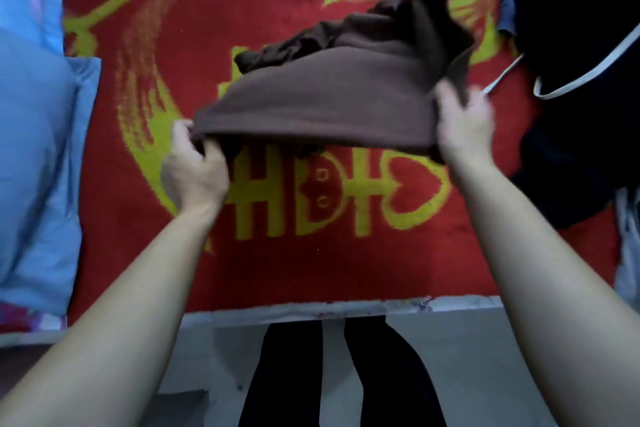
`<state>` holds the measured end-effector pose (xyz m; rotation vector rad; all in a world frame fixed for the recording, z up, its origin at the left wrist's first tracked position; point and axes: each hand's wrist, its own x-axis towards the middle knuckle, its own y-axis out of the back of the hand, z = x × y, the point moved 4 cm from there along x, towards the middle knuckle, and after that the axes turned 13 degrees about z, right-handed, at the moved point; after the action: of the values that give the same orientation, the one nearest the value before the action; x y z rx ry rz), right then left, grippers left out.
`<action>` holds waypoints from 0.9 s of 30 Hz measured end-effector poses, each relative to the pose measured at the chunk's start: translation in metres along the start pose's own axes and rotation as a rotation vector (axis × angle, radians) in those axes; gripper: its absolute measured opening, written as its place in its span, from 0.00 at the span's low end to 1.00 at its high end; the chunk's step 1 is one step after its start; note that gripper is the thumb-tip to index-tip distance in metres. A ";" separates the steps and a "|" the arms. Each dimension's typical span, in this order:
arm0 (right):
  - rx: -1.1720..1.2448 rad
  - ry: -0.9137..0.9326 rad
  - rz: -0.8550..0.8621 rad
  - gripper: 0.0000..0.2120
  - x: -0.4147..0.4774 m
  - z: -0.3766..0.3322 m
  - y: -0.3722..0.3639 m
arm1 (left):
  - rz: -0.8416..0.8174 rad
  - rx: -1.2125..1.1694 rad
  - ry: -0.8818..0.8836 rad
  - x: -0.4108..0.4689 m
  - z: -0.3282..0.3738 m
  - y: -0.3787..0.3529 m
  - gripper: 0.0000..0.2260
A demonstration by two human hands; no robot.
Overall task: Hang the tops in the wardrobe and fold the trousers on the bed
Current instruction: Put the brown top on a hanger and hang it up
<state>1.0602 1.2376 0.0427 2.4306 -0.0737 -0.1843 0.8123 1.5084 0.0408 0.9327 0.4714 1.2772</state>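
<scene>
The brown garment (332, 94) stretches sideways above the red blanket (311, 270), its bunched end away from the person. The left hand (194, 173) and right hand (464, 128), arms outstretched, each grip a near corner.

Brown garment (332, 94): matt soft cloth; red blanket (311, 270): fuzzy pile.

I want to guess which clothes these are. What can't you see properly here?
Brown garment: head view, bunched and motion-blurred; top or trousers, cannot tell.
Left hand and right hand: fingers partly hidden in the garment they grip.
Dark pile: cut off by the right edge, too dark to tell pieces apart.
Pillow: cut off by the left edge.
Wardrobe: out of view.
</scene>
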 end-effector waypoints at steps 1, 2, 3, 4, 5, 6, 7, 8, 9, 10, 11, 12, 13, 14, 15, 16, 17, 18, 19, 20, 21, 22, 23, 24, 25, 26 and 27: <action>-0.133 -0.094 -0.154 0.23 -0.009 0.026 -0.010 | -0.136 0.173 -0.014 -0.012 -0.017 -0.007 0.12; -0.239 -0.144 -0.283 0.25 -0.022 0.051 -0.017 | -0.280 0.325 -0.049 -0.027 -0.035 -0.011 0.11; -0.327 -0.153 -0.370 0.24 -0.037 0.073 -0.019 | -0.420 0.451 -0.103 -0.043 -0.053 -0.015 0.11; -0.399 -0.143 -0.417 0.22 -0.052 0.091 -0.017 | -0.550 0.560 -0.162 -0.058 -0.069 -0.017 0.12; -0.458 -0.137 -0.431 0.21 -0.066 0.106 -0.013 | -0.669 0.660 -0.208 -0.073 -0.083 -0.018 0.13; -0.497 -0.141 -0.433 0.19 -0.078 0.119 -0.009 | -0.776 0.743 -0.228 -0.086 -0.094 -0.019 0.14; -0.516 -0.160 -0.440 0.18 -0.088 0.131 -0.005 | -0.856 0.789 -0.218 -0.097 -0.104 -0.019 0.17; -0.517 -0.176 -0.454 0.18 -0.098 0.140 -0.001 | -0.895 0.786 -0.185 -0.107 -0.109 -0.019 0.19; -0.516 -0.179 -0.467 0.18 -0.105 0.149 0.002 | -0.886 0.736 -0.154 -0.114 -0.110 -0.020 0.19; -0.521 -0.152 -0.477 0.18 -0.111 0.156 0.006 | -0.825 0.650 -0.146 -0.120 -0.104 -0.021 0.19; -0.535 -0.096 -0.474 0.18 -0.115 0.160 0.009 | -0.730 0.551 -0.175 -0.123 -0.095 -0.024 0.18; -0.544 -0.019 -0.465 0.19 -0.119 0.162 0.012 | -0.626 0.465 -0.239 -0.126 -0.080 -0.026 0.18; -0.541 0.049 -0.473 0.21 -0.123 0.161 0.014 | -0.526 0.386 -0.310 -0.127 -0.063 -0.029 0.17; -0.536 0.094 -0.526 0.24 -0.127 0.159 0.014 | -0.468 0.303 -0.357 -0.127 -0.044 -0.034 0.17; -0.545 0.132 -0.628 0.26 -0.131 0.159 0.010 | -0.479 0.220 -0.370 -0.129 -0.025 -0.043 0.17; -0.573 0.161 -0.761 0.28 -0.134 0.161 0.006 | -0.532 0.137 -0.351 -0.130 -0.007 -0.054 0.17; -0.610 0.177 -0.877 0.29 -0.134 0.163 0.002 | -0.603 0.062 -0.310 -0.133 0.007 -0.066 0.16; -0.637 0.167 -0.934 0.29 -0.131 0.166 0.001 | -0.675 0.006 -0.258 -0.137 0.019 -0.078 0.13; -0.621 0.141 -0.909 0.28 -0.125 0.168 0.002 | -0.734 -0.031 -0.212 -0.141 0.029 -0.091 0.11; -0.573 0.111 -0.810 0.28 -0.116 0.167 0.005 | -0.784 -0.047 -0.171 -0.146 0.039 -0.101 0.09; -0.524 0.091 -0.672 0.27 -0.104 0.167 0.008 | -0.832 -0.050 -0.129 -0.152 0.047 -0.112 0.08; -0.491 0.090 -0.530 0.24 -0.091 0.167 0.012 | -0.879 -0.045 -0.083 -0.160 0.053 -0.121 0.08; -0.486 0.109 -0.404 0.23 -0.079 0.167 0.014 | -0.924 -0.037 -0.042 -0.169 0.057 -0.131 0.08; -0.503 0.146 -0.310 0.26 -0.068 0.163 0.014 | -0.965 -0.020 -0.014 -0.180 0.059 -0.140 0.11; -0.522 0.196 -0.271 0.30 -0.057 0.158 0.012 | -0.999 0.010 0.004 -0.192 0.058 -0.146 0.15; -0.530 0.259 -0.294 0.34 -0.048 0.152 0.006 | -1.019 0.049 0.020 -0.204 0.056 -0.151 0.20; -0.530 0.327 -0.367 0.36 -0.042 0.147 -0.004 | -1.008 0.085 0.037 -0.215 0.052 -0.155 0.23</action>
<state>0.9961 1.1505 -0.0654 1.8946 0.5072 0.0333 0.8869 1.2871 -0.0942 0.5892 0.8837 0.3553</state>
